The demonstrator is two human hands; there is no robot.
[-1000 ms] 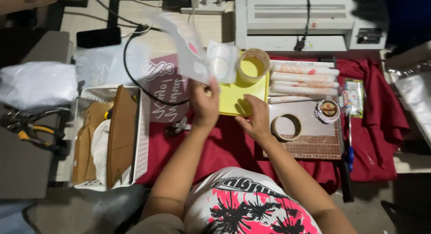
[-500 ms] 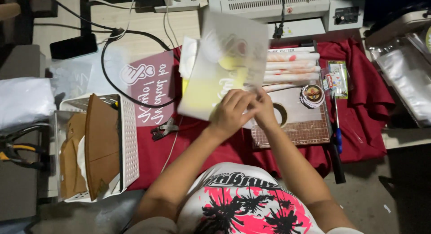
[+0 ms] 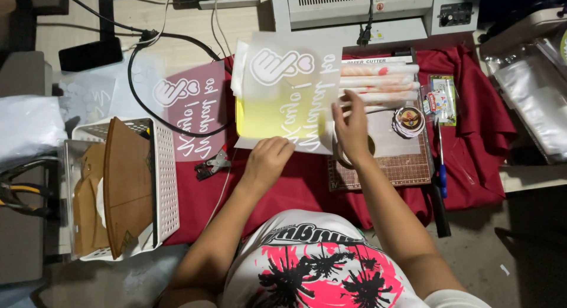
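I hold up a clear film sheet [image 3: 289, 92] printed with a white hand sign and mirrored white script, over something yellow. My left hand [image 3: 267, 160] grips its lower edge, fingers curled. My right hand [image 3: 351, 129] holds its right edge, fingers spread along it. A second printed film sheet [image 3: 190, 113] lies flat on the red cloth [image 3: 466, 107] to the left.
A white basket [image 3: 165, 184] with brown cardboard pieces stands at the left. A cutting mat [image 3: 390, 166], tape roll, round sticker stack [image 3: 409, 120], long wrapped strips [image 3: 384, 83] and a blue pen [image 3: 440, 178] lie right. A laminator [image 3: 354, 7] and black cables sit behind.
The film sheet has been lifted off the table and turned face-on toward me. My hands have moved from the sheet's bottom corner to its lower and right edges.
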